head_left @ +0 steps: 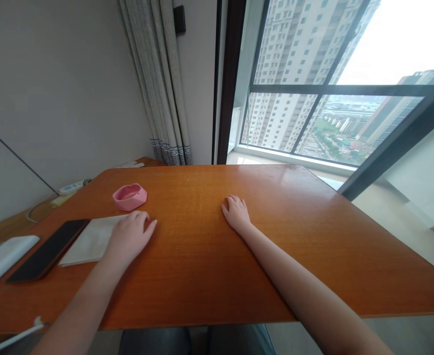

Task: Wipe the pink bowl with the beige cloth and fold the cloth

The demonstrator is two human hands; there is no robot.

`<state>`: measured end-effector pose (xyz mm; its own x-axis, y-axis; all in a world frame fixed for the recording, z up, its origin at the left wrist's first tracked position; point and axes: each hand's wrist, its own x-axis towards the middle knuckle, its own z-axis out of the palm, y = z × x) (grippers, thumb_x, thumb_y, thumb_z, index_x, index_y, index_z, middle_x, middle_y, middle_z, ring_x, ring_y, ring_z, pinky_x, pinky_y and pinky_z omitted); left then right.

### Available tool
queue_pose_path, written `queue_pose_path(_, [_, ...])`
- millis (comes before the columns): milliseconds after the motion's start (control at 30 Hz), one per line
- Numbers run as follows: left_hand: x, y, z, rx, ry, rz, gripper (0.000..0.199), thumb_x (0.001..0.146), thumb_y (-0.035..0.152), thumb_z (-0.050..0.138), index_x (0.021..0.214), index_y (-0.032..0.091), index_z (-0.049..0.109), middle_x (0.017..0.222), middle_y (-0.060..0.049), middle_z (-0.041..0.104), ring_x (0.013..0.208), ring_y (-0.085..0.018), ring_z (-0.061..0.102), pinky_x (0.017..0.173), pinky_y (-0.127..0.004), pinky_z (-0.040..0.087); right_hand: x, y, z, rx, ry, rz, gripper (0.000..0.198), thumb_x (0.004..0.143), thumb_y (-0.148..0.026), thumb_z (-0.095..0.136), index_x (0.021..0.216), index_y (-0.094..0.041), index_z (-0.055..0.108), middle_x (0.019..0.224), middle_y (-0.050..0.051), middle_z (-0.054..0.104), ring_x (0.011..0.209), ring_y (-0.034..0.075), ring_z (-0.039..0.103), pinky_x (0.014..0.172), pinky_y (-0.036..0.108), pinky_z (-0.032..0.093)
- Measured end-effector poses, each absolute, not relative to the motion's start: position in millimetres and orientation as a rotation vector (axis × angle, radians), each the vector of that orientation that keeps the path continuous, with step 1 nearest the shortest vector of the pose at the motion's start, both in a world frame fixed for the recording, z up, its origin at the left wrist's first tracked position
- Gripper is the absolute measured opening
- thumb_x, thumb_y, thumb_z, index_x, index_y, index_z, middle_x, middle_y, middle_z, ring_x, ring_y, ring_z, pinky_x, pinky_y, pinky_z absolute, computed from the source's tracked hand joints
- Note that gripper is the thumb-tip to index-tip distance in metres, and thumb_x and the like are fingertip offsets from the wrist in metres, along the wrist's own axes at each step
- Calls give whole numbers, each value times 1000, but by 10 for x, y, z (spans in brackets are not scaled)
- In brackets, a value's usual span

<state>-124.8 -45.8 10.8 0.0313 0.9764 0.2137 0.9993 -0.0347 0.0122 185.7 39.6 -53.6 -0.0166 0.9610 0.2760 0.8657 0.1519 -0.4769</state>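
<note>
Left hand [131, 236] — over flat rectangle [91, 241] (off-white)

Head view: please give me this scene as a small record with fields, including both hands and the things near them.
left hand: at the right edge of the flat white item, thumb spread; firm grip not seen
right hand: open on the table, holding nothing visible
surface: brown table
beyond left hand: pink dish
left of white item: dark flat object, then white object
background: grey curtain, window
unclear: whether the white item is cloth or paper
</note>
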Motion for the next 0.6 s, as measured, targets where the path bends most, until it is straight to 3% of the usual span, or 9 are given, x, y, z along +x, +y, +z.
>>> queue_pose_path(67, [-857, -236, 206, -2271, -2049, -267, 30, 87, 41, 34, 88, 19, 54, 93, -9, 63, 87, -25, 60, 73, -35, 46, 1757, 475, -516, -1794, -1854, 243, 34, 87, -30, 43, 116, -16, 55, 131, 14, 51, 127, 27, 38, 110, 48, 17])
queue_pose_path(200, [-108, 240, 174, -2388, -1991, -323, 24, 88, 33, 38, 91, 17, 56, 93, -11, 64, 85, -23, 62, 72, -33, 47, 1657, 591, -494, -1814, -1805, 237, 32, 85, -23, 43, 113, -16, 57, 127, 14, 54, 123, 26, 42, 109, 46, 21])
queue_pose_path(333, [283, 482, -115, -2424, -2033, -440, 25, 87, 29, 43, 104, 15, 56, 111, -15, 61, 104, -25, 58, 87, -38, 45, 1687, 584, -509, -1730, -1943, 217, 31, 84, -22, 44, 111, -18, 59, 128, 12, 54, 124, 26, 42, 109, 46, 22])
queue_pose_path(433, [340, 516, -355, -2426, -1968, -553, 35, 89, 30, 40, 120, 16, 51, 135, -18, 47, 127, -29, 42, 104, -51, 30, 1684, 556, -516, -1637, -2054, 239, 32, 85, -22, 43, 114, -18, 58, 129, 10, 54, 124, 24, 43, 109, 45, 23])
queue_pose_path(500, [323, 532, -461, -2531, -1901, -542, 39, 91, 31, 37, 126, 18, 48, 142, -15, 41, 132, -27, 36, 109, -52, 24, 1651, 551, -516, -1549, -2136, 265, 35, 86, -19, 42, 118, -19, 56, 129, 9, 55, 123, 22, 44, 108, 42, 25])
queue_pose_path(600, [293, 575, -512, -2623, -1856, -538, 41, 91, 29, 35, 128, 17, 48, 141, -13, 44, 132, -25, 37, 109, -47, 26, 1598, 563, -514, -1496, -2189, 288, 38, 86, -15, 39, 120, -20, 56, 129, 8, 55, 121, 19, 46, 107, 38, 27])
